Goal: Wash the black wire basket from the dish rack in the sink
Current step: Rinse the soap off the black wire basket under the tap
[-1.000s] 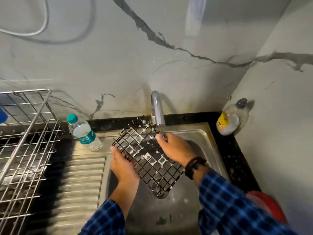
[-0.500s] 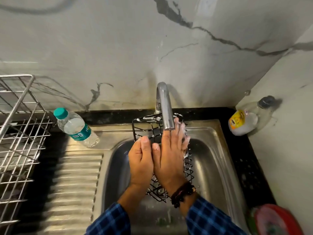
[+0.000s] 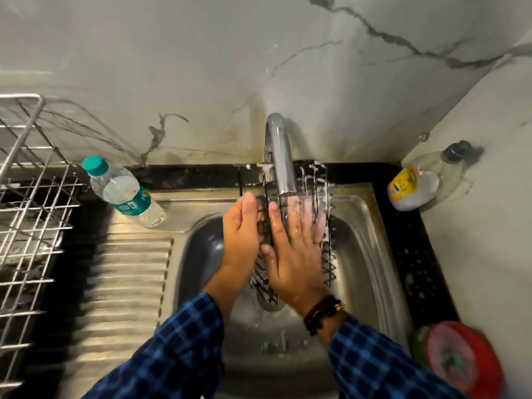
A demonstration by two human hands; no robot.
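Mid-rinse: your flat right hand point(image 3: 293, 254) presses the black wire basket point(image 3: 263, 286) under the tap point(image 3: 280, 156), straight-fingered left hand point(image 3: 241, 234) steadies it; suds not yet rinsed off.

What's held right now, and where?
Black wire basket: right hand flat on its mesh, left hand against its left edge; a closed grip cannot be told.

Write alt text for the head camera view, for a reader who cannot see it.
A left hand and a right hand press flat against a soapy black wire basket in a stainless steel sink, under water running from a curved chrome tap.
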